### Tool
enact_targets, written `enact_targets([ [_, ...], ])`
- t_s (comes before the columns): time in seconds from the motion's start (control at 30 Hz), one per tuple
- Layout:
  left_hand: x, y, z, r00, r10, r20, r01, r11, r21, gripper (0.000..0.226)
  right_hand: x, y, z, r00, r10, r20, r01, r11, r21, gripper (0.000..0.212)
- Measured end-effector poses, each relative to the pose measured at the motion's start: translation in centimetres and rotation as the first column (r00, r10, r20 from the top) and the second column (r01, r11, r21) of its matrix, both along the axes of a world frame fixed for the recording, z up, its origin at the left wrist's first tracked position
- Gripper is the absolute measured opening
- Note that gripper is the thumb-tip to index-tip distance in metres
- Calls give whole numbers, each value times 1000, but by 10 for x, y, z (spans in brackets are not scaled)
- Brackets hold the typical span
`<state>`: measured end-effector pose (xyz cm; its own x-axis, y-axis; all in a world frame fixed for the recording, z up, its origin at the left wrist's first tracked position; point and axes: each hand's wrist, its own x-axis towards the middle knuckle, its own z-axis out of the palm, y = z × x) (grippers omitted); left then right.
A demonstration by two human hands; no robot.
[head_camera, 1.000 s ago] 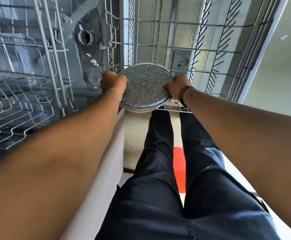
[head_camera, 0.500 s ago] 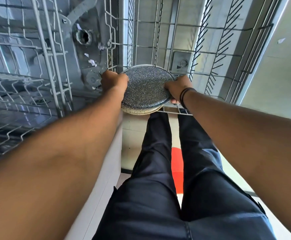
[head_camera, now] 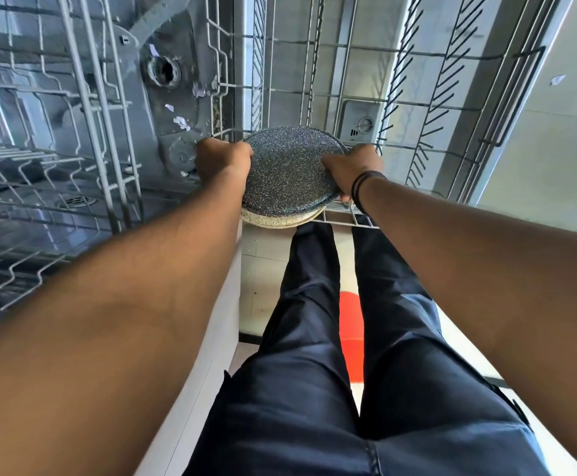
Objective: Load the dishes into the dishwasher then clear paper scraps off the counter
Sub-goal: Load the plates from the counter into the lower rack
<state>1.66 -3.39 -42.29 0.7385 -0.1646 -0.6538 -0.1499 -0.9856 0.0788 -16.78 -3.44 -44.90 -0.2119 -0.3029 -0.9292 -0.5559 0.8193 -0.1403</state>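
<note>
The left hand (head_camera: 223, 159) and the right hand (head_camera: 350, 170) each gripped one side of the round, dark speckled plate (head_camera: 287, 173), fingers curled round its rim. Compared with a second before, the plate was almost where it had been, over the near edge of the pulled-out grey wire rack (head_camera: 345, 218). I judge that loading had barely advanced: the plate was not yet in a slot.
</note>
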Motion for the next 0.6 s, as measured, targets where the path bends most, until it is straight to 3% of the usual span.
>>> enact_targets([
  [0.23,-2,-8,-6,996,-46,-81,46,999,3,32,3,-6,-9,1000,17,13,-17,1000,6,24],
  [0.4,-6,-11,-16,995,-55,-86,54,998,-12,44,3,-9,-20,1000,-1,-18,0,1000,-23,4],
  [0.5,-6,-11,-22,995,-71,-68,72,997,10,41,-2,-10,-27,998,40,-42,-41,998,-36,16],
  [0.6,-8,-8,-28,996,-63,-58,64,998,8,41,-6,-11,-30,998,47,-48,-48,998,-28,3],
])
